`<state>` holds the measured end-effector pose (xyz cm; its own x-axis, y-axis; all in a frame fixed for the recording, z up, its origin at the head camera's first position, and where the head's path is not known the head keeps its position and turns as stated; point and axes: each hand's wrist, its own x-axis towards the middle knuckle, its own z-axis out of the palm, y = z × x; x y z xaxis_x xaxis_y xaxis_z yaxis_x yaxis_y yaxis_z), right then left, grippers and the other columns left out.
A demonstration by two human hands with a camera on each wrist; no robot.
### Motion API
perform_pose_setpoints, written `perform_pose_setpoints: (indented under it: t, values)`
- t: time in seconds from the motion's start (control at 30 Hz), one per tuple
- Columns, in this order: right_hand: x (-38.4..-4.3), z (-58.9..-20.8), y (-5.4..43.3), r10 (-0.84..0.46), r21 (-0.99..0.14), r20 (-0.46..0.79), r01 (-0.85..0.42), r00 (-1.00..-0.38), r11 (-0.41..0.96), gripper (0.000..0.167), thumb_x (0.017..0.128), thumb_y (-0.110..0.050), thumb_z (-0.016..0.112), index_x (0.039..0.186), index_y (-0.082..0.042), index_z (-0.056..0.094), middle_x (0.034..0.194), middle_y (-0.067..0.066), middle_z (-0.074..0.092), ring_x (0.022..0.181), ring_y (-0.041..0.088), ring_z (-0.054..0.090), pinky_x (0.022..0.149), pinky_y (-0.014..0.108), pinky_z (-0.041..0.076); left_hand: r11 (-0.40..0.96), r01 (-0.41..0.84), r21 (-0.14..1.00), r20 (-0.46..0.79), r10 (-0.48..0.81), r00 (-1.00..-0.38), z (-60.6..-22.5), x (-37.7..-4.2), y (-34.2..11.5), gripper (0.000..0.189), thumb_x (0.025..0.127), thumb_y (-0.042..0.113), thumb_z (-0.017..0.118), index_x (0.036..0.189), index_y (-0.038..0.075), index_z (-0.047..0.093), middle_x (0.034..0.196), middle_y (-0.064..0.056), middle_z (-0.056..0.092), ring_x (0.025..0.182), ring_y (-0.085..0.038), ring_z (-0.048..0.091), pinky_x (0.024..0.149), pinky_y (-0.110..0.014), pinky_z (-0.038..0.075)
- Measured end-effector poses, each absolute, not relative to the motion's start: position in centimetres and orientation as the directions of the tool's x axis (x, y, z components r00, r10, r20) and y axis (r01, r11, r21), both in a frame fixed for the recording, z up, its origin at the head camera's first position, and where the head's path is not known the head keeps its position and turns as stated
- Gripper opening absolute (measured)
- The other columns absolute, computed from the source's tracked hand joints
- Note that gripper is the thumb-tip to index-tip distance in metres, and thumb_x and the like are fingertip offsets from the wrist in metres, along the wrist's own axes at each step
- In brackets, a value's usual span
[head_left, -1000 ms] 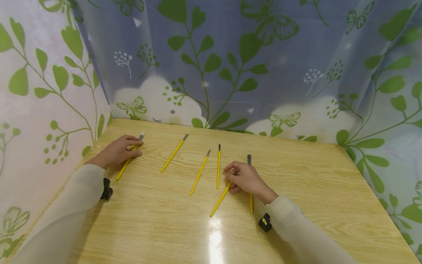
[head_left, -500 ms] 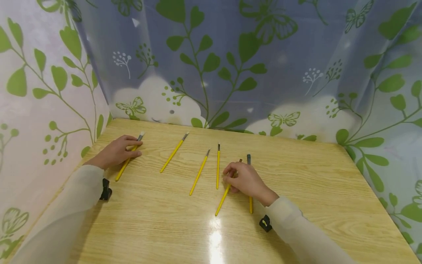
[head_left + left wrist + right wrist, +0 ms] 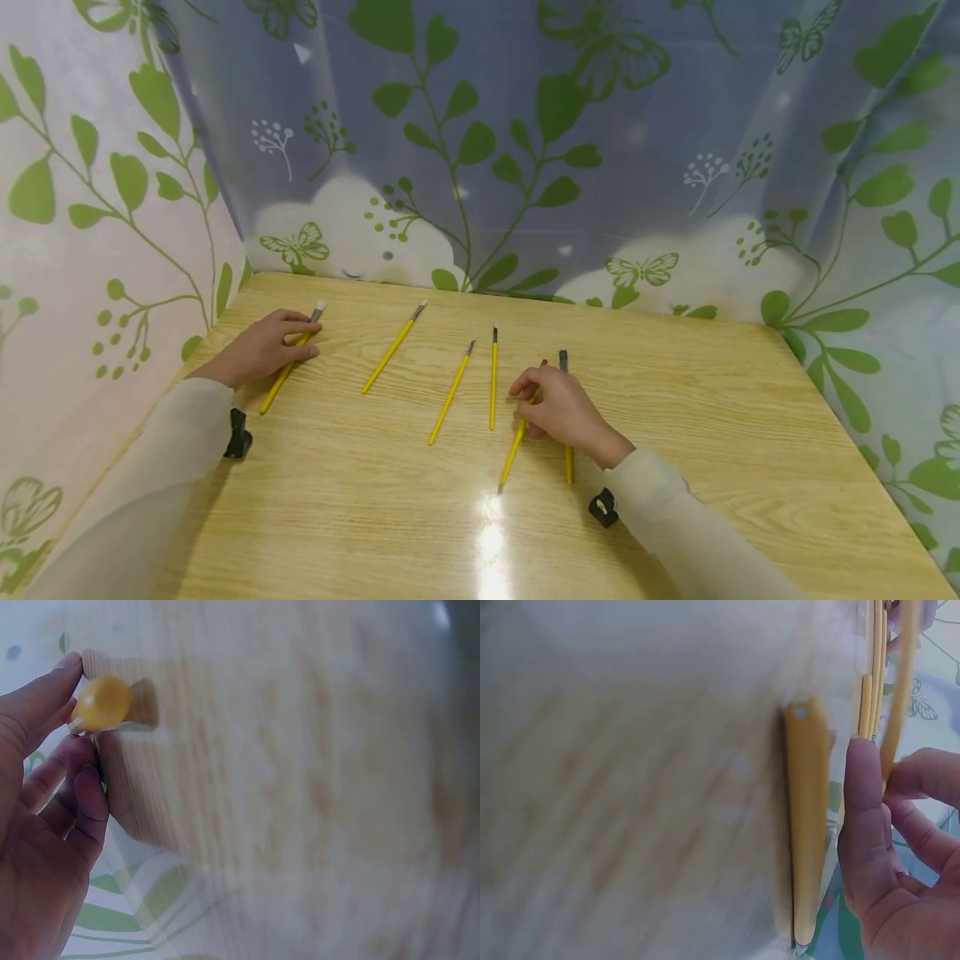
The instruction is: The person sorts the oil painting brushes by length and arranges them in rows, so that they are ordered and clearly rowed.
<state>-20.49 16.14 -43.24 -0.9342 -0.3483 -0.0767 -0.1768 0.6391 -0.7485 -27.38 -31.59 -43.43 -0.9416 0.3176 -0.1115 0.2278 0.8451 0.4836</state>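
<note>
Fingers [image 3: 928, 776] of the right hand [image 3: 564, 408] pinched a brown-tipped brush [image 3: 512, 454] above the counter [image 3: 337, 517].

Head cam only got that hand from above, covering part of the handle, but the right wrist cam caught the thumb and fingertips closed right up on it. Same wrist view also had a long run of yellow handle from the flat dark-tipped brush [image 3: 569, 465], which was partly hidden under the hand from overhead. Left hand [image 3: 266, 346] had a pale-tipped brush [image 3: 276, 390] at the far left; head view showed its tip poking out past the hand, while the left wrist cam saw the handle end between thumb and curled fingers, a narrow gap, though I couldn't tell how firm. Three other brushes [image 3: 451, 398] lay between the hands.
</note>
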Motion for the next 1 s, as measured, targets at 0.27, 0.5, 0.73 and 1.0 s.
perform_pose_setpoints:
  t: [0.27,0.5,0.73,1.0]
  values:
    - [-20.4,-42.9,16.6,-0.356,-0.769,-0.054,-0.189,-0.933,0.611,0.02,0.104,-0.003,0.065,0.115,-0.004,0.081,0.118,0.015,0.067,0.061,0.018,0.073,0.062,0.03,0.064,0.848,0.233,0.475,-0.108,0.319,-0.942,-43.4,-27.4,-31.6,0.064,0.112,0.033,0.065,0.162,-0.003,0.048,0.165,-0.035,0.036,0.152,-0.06,0.033,0.121,-0.076,0.031]
    - [-20.5,-42.7,16.9,-0.356,-0.766,-0.052,-0.192,-0.933,0.614,0.025,0.105,-0.001,0.064,0.122,0.0,0.081,0.134,0.02,0.057,0.065,0.017,0.068,0.066,0.028,0.063,0.848,0.232,0.476,-0.102,0.315,-0.944,-43.5,-27.4,-31.7,0.063,0.112,0.032,0.066,0.161,-0.003,0.049,0.164,-0.035,0.037,0.151,-0.059,0.034,0.121,-0.076,0.032]
    - [-20.5,-42.6,17.4,-0.356,-0.809,-0.04,-0.179,-0.933,0.559,0.03,0.104,0.004,0.06,0.129,0.006,0.075,0.151,0.023,0.05,0.074,0.02,0.067,0.065,0.032,0.063,0.844,0.235,0.483,-0.101,0.32,-0.942,-43.7,-27.4,-31.8,0.064,0.112,0.034,0.066,0.161,-0.003,0.049,0.164,-0.035,0.037,0.152,-0.06,0.033,0.121,-0.076,0.032]
    - [-20.6,-42.8,17.6,-0.348,-0.824,-0.034,-0.171,-0.937,0.54,0.031,0.105,0.005,0.058,0.132,0.003,0.073,0.158,0.02,0.048,0.073,0.022,0.065,0.06,0.033,0.057,0.843,0.239,0.482,-0.096,0.322,-0.942,-43.7,-27.4,-31.8,0.063,0.112,0.033,0.065,0.161,-0.004,0.049,0.164,-0.036,0.037,0.151,-0.06,0.034,0.121,-0.076,0.032]
